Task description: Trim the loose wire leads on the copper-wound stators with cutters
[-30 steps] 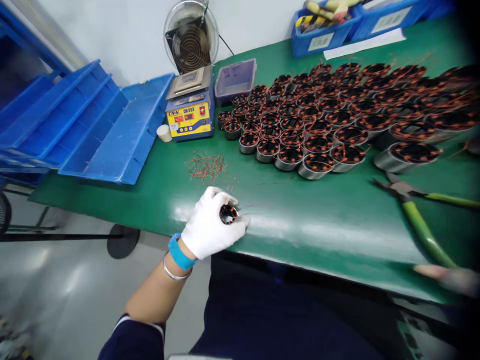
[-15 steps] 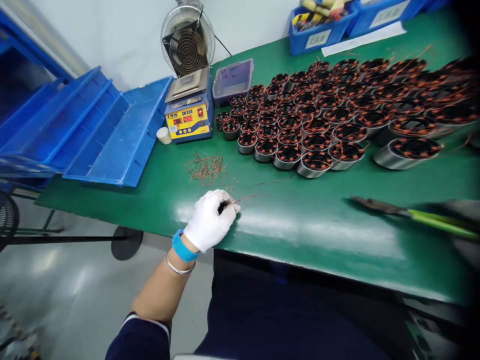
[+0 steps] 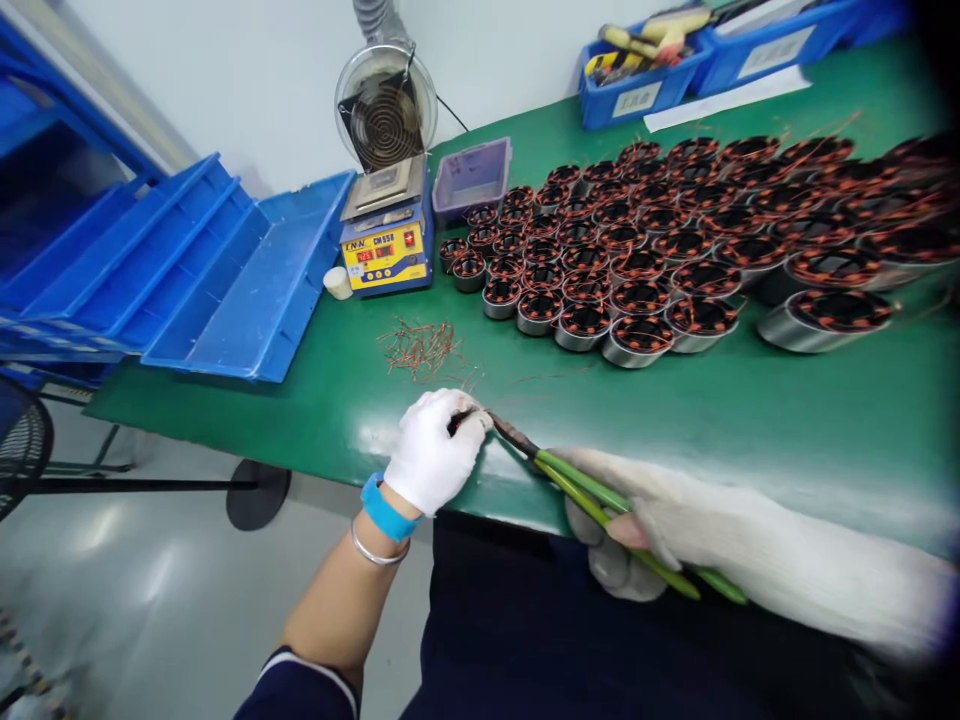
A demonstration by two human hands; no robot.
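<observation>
"White fabric gloves the left hand (image 3: pixel 439 450); what is its grip doing?"

"Pinching a small wound ring (image 3: pixel 456 423) over the tabletop (image 3: pixel 675 420), near the front edge. Fingers hide most of it, and whether it rests on the surface I can't tell."

"And the right hand (image 3: pixel 630 525)?"

"Wrapped around the green handles of the pliers (image 3: pixel 551 468), whose dark tip reaches the left fingertips. I can't make out what, if anything, is between its jaws."

"So which step would you call this?"

"Bringing the pliers to the held ring, I'd judge. From this pose, the move calls for a steady left pinch, the tip kept clear of those fingertips, and an even squeeze on the handles."

"What lies around?"

"Just beyond the left hand, a scatter of wire clippings (image 3: pixel 420 348). Past that, a blue-and-yellow digital unit (image 3: pixel 386 262), a white cup (image 3: pixel 337 283) just beside it, a purple bin (image 3: pixel 472 180) behind. Rows of wound cores (image 3: pixel 637 297) crowd the right."

"Anything in the way?"

"Mainly the fingers themselves, so a nipped glove seems the likeliest trouble. Clippings might snag too. The cores stand apart from the hands, and a blue tray (image 3: pixel 247 290) sits off left."
</observation>
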